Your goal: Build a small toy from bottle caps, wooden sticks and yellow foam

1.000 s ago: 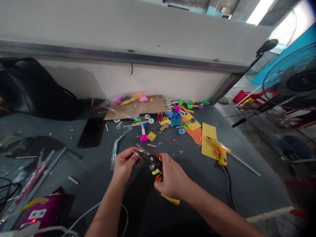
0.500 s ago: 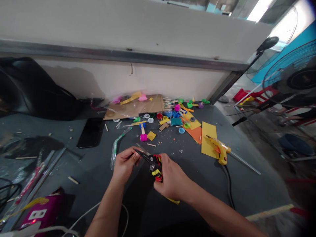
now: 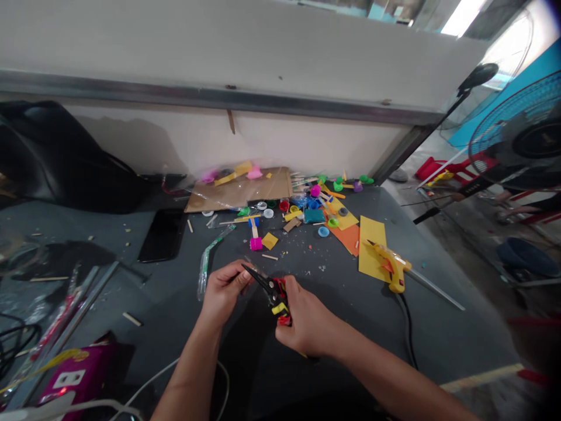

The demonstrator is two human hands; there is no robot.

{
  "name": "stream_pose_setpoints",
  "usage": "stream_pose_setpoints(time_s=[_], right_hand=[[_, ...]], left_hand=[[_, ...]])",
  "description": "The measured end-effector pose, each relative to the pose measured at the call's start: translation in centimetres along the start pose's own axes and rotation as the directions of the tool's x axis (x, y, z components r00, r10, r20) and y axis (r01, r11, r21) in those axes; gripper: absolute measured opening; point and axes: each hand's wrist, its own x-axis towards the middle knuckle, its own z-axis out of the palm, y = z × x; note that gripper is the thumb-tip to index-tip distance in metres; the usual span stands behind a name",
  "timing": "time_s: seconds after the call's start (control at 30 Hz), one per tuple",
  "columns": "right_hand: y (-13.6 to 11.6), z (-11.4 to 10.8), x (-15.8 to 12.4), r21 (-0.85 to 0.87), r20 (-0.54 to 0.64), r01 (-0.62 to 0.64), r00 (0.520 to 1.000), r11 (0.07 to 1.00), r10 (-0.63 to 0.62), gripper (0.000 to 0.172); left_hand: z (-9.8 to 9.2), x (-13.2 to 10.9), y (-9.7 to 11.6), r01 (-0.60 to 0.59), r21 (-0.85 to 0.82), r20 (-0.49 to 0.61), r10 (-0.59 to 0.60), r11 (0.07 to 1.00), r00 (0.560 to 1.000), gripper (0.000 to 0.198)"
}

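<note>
My right hand (image 3: pixel 309 324) is wrapped round the red and yellow handles of black-bladed scissors (image 3: pixel 263 282). Their blades point up and left, with the tips at the thumb of my left hand (image 3: pixel 225 289). The left thumb and fingers are pinched together. What they hold is mostly hidden; a thin, greyish sliver shows by the blades, too blurred to name. Beyond the hands lies a small piece of craft sticks with a pink cap (image 3: pixel 256 242) and a blue cap at its ends, beside a yellow paper square (image 3: pixel 270 240).
A yellow glue gun (image 3: pixel 397 272) lies on yellow paper at the right, its cord running toward me. A black phone (image 3: pixel 162 237) rests at the left. Bottle caps, sticks and cardboard (image 3: pixel 263 187) crowd the back. A purple box (image 3: pixel 72 371) with cables stands at near left.
Both hands stay nearly in place, shifted very slightly right. The scissors have turned a little in my right hand, and their handles look closer together.
</note>
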Motion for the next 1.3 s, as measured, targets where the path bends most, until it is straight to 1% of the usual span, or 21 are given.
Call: stream_pose_setpoints(time_s=[0.13,0.3,0.4,0.63,0.73,0.87,1.0,1.13,1.3], right_hand=[[0.00,-0.07,-0.03,0.022,0.004,0.005,1.000,1.000,-0.005,0.042],[-0.14,-0.08,-0.01,-0.084,0.000,-0.032,0.999,0.996,0.032,0.042],[-0.25,-0.09,0.02,-0.138,-0.011,-0.034,0.999,0.990,0.033,0.043],[0.01,0.40,0.24,-0.169,0.004,-0.053,0.999,0.984,0.054,0.038],[0.12,0.70,0.44,-0.166,-0.012,-0.039,0.999,0.985,0.037,0.037],[0.09,0.75,0.59,-0.161,-0.063,0.014,0.998,0.987,-0.025,0.044],[0.15,0.63,0.60,-0.151,-0.100,0.028,0.994,0.988,-0.043,0.052],[0.15,0.41,0.52,-0.113,-0.065,0.011,0.998,0.993,-0.018,0.051],[-0.06,-0.05,0.27,-0.042,-0.015,0.008,1.000,0.999,-0.008,0.044]], left_hand=[[-0.08,0.04,0.46,-0.019,0.036,0.007,0.019,0.999,1.000,0.014],[-0.35,0.09,0.82,-0.043,0.143,0.025,0.040,0.989,0.999,0.015],[-0.42,0.10,0.75,-0.059,0.181,0.031,0.055,0.982,0.998,0.016],[-0.53,0.01,0.41,-0.072,0.219,0.023,0.068,0.973,0.997,0.021],[-0.47,-0.01,0.42,-0.070,0.188,0.011,0.069,0.980,0.998,0.019],[-0.32,0.02,0.56,-0.050,0.122,-0.023,0.054,0.991,0.998,0.013],[-0.41,0.09,0.67,-0.054,0.135,-0.046,0.061,0.989,0.997,0.010],[-0.43,0.10,0.61,-0.055,0.123,-0.029,0.059,0.991,0.998,0.011],[-0.01,0.10,0.49,0.023,-0.005,-0.053,-0.024,1.000,0.998,0.016]])
